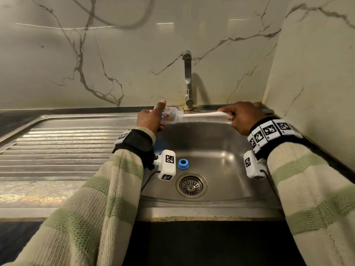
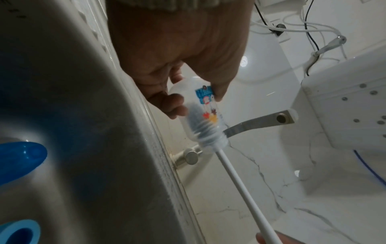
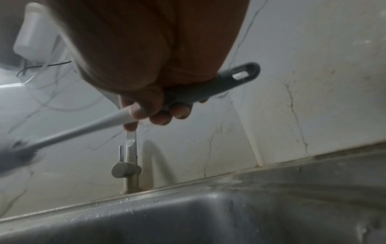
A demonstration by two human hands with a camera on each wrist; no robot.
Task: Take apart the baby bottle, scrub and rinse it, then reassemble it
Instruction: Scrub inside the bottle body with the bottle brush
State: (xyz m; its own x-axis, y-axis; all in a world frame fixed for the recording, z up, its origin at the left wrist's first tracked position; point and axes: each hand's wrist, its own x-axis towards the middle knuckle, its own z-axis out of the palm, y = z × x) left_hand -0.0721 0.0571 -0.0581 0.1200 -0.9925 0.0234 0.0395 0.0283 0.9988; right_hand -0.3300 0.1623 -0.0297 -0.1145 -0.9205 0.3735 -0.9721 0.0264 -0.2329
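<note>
I saw the left hand point(image 1: 151, 118) curled round the baby bottle point(image 2: 200, 109), held over the back of the sink point(image 1: 211, 150) near the tap point(image 1: 187, 79). Bottle's long axis lay roughly level, mouth pointing right. The right hand point(image 1: 241, 117) gripped the bottle brush point(image 2: 236, 180) handle, bristles inside the bottle (blue ring point(image 1: 183, 163) lay in the basin).

1. Both sleeves point(image 1: 107, 192) are chunky cream knit with pale green horizontal bands.
2. The left wrist wears a black strap point(image 1: 137, 143) carrying a white camera block point(image 1: 166, 164) with black square-code markers; a thin black cable leaves it toward 7 o'clock.
3. The right wrist wears a black band of white marker tiles point(image 1: 269, 132), with a white camera block point(image 1: 252, 164) at its 7 o'clock.
</note>
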